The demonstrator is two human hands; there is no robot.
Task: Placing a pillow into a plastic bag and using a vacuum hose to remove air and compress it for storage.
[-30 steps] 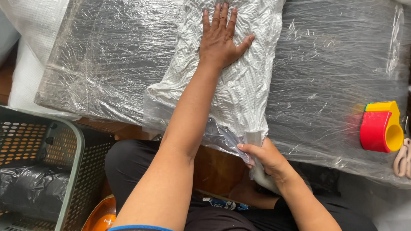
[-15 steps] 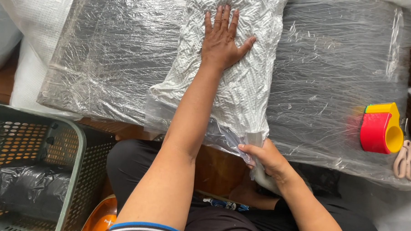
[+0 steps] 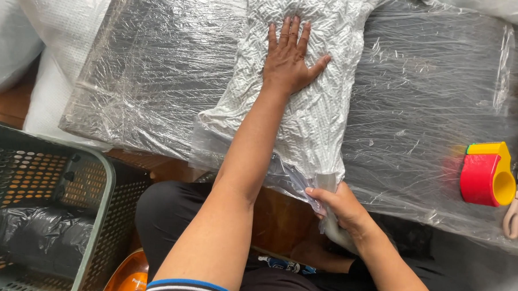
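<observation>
Our left hand pressed flat and open on the bag; our right hand pinched its neck at 6 o'clock. We judged a loosened pinch could let air back in.

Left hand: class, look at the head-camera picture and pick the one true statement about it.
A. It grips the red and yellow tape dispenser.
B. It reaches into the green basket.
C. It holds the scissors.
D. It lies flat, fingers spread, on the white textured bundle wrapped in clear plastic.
D: the left hand lies palm down with fingers spread on the white bundle, while the tape dispenser sits untouched at the right.
</observation>
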